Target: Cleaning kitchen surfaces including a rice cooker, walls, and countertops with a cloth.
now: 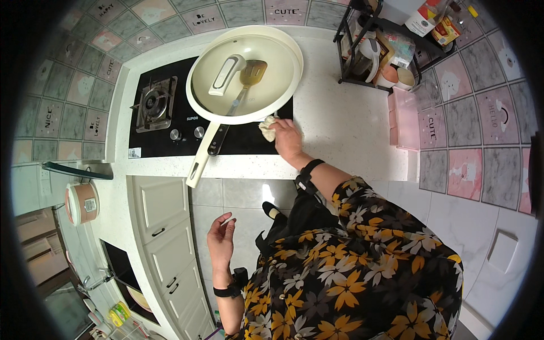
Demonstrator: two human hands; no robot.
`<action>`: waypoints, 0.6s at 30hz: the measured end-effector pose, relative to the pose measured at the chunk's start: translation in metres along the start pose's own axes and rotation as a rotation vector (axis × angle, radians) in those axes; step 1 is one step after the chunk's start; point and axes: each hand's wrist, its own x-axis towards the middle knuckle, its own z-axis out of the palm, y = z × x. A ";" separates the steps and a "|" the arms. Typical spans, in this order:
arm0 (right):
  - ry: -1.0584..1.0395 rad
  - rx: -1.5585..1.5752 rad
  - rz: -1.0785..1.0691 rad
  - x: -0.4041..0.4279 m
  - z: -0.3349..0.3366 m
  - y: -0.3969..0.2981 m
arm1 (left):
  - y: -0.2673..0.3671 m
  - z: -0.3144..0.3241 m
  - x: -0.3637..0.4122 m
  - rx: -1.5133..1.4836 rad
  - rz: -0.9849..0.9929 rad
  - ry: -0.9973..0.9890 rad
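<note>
My right hand [288, 138] grips a crumpled pale cloth [268, 128] against the right front part of the black gas cooktop [246, 140]. Just behind it stands a large cream frying pan [198, 163], its handle reaching over the counter's front edge. A lid [272, 46] lies on the pan, with a grey-and-white handle [227, 75] on top. A spatula [253, 72] with an amber head lies at the pan, its black handle pointing forward; whether it is under the lid is hard to tell. My left hand [222, 238] hangs over the floor, fingers loosely curled, holding nothing.
An uncovered burner [153, 103] is at the cooktop's left, with two knobs in front. A black rack [365, 83] with a jug and containers stands at the back right, beside a pink bin [403, 119]. On the left counter are a rice cooker [82, 204] and a sink tap [98, 278].
</note>
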 end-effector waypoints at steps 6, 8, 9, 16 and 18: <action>-0.400 0.159 -0.213 -0.014 0.027 -0.035 | -0.009 0.002 -0.001 -0.011 -0.013 -0.010; -0.652 0.267 -0.219 -0.012 0.023 -0.044 | -0.010 0.001 -0.001 -0.015 -0.003 -0.002; -0.651 0.267 -0.220 -0.011 0.022 -0.041 | -0.009 0.001 -0.001 -0.018 0.008 0.001; -0.175 0.026 -0.121 0.009 0.037 -0.027 | -0.005 -0.006 -0.001 -0.015 0.026 0.027; -0.344 0.056 -0.160 -0.015 0.041 -0.052 | -0.012 -0.008 -0.005 -0.009 0.024 0.038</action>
